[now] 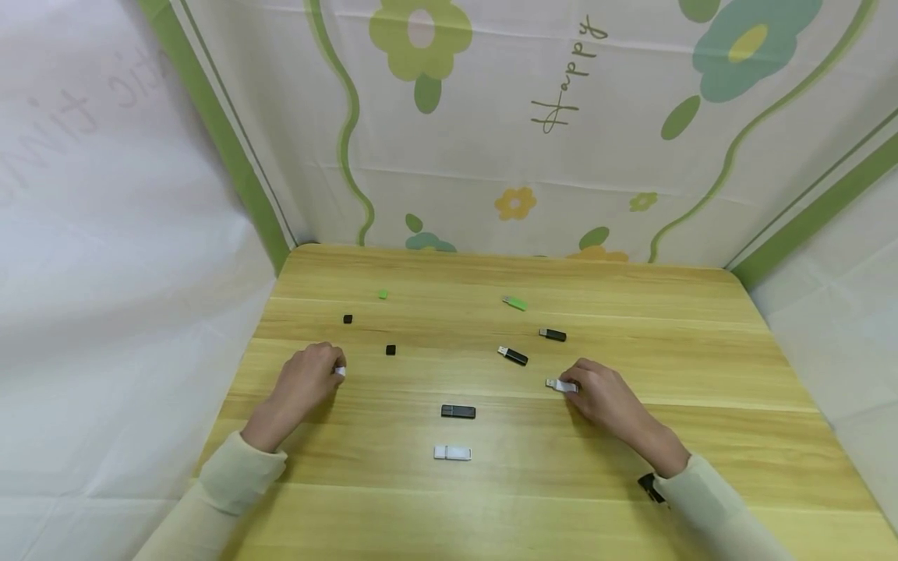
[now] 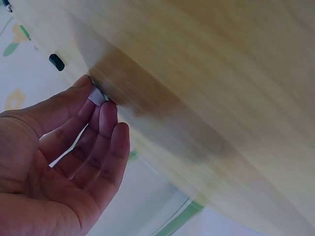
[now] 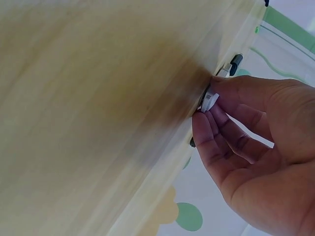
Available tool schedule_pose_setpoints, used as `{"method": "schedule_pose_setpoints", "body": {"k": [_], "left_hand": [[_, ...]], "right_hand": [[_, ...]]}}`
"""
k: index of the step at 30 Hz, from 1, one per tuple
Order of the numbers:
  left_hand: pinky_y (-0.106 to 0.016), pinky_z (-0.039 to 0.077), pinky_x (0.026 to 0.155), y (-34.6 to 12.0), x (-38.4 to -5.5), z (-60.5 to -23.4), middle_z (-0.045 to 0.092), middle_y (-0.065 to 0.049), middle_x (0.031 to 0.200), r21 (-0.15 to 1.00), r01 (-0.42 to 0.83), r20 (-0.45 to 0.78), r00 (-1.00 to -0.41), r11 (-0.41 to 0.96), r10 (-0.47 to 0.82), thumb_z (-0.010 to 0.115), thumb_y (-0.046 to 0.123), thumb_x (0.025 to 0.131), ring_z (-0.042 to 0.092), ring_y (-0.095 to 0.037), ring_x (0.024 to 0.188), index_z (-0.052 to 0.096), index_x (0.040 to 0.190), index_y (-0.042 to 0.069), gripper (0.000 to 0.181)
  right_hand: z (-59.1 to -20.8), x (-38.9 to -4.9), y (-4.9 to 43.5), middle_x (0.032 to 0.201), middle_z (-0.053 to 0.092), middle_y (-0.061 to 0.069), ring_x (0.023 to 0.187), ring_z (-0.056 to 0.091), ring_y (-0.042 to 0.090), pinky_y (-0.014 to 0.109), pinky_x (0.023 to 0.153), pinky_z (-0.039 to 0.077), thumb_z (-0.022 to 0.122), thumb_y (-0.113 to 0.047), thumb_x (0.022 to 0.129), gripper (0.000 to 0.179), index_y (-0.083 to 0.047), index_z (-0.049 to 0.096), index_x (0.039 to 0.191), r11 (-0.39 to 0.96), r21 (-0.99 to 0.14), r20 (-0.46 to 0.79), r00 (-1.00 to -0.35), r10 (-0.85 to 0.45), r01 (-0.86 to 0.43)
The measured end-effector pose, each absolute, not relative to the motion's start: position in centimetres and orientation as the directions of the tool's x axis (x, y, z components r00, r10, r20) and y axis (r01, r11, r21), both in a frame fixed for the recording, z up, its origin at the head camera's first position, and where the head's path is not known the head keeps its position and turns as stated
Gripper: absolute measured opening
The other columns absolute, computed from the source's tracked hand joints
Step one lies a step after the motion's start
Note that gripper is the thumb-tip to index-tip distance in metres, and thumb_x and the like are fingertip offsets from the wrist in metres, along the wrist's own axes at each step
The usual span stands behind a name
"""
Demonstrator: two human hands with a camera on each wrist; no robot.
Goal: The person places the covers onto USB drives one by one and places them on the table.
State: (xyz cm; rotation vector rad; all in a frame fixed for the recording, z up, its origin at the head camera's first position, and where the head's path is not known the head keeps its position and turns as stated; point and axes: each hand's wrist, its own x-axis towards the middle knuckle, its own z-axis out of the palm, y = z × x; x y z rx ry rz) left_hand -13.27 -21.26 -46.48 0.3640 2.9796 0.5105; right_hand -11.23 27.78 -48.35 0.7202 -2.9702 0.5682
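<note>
At the left of the table, my left hand [image 1: 306,383] pinches a small white USB stick cap [image 2: 97,96] between thumb and fingertips, close over the wood. My right hand [image 1: 602,391] pinches a white USB stick [image 1: 562,386] by its rear end, its bare metal plug pointing left. Beyond that hand lie two uncapped black USB sticks, one nearer [image 1: 514,356] and one farther [image 1: 553,335], and an uncapped green USB stick [image 1: 515,303]. Past the left hand sit two black caps, one at the left [image 1: 348,319] and one at the right [image 1: 390,350], with a green cap [image 1: 383,294] behind them.
Between the hands, a capped black USB stick [image 1: 458,411] lies above a capped white USB stick [image 1: 452,453]. The wooden table [image 1: 393,514] has rounded far corners. White cloth with printed flowers [image 1: 477,140] hangs behind it and along both sides.
</note>
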Motion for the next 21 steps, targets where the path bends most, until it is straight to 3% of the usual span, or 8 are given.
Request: {"method": "schedule_pose_setpoints", "body": {"k": [10, 21], "left_hand": [[-0.042, 0.058, 0.065, -20.7, -13.3, -46.3, 0.075, -0.01, 0.087, 0.352, 0.218, -0.043, -0.968, 0.91, 0.249, 0.081, -0.002, 0.088, 0.066, -0.022, 0.074, 0.075, 0.091, 0.002, 0.008], [-0.042, 0.061, 0.075, -18.9, -13.5, -45.5, 0.076, -0.015, 0.091, 0.477, 0.204, -0.042, -0.966, 0.855, 0.254, 0.08, -0.006, 0.088, 0.071, -0.025, 0.082, 0.077, 0.101, -0.007, 0.014]], "right_hand": [[-48.2, -11.3, 27.7, 0.093, 0.072, 0.007, 0.081, 0.068, 0.017, 0.035, 0.071, 0.06, 0.087, 0.004, 0.083, 0.019, 0.002, 0.079, 0.1, 0.825, -0.336, 0.119, -0.889, -0.442, -0.455], [-47.3, -11.7, 26.3, 0.093, 0.072, 0.006, 0.082, 0.068, 0.017, 0.035, 0.071, 0.06, 0.087, 0.005, 0.082, 0.02, 0.001, 0.08, 0.1, 0.816, -0.334, 0.141, -0.881, -0.452, -0.472]]}}
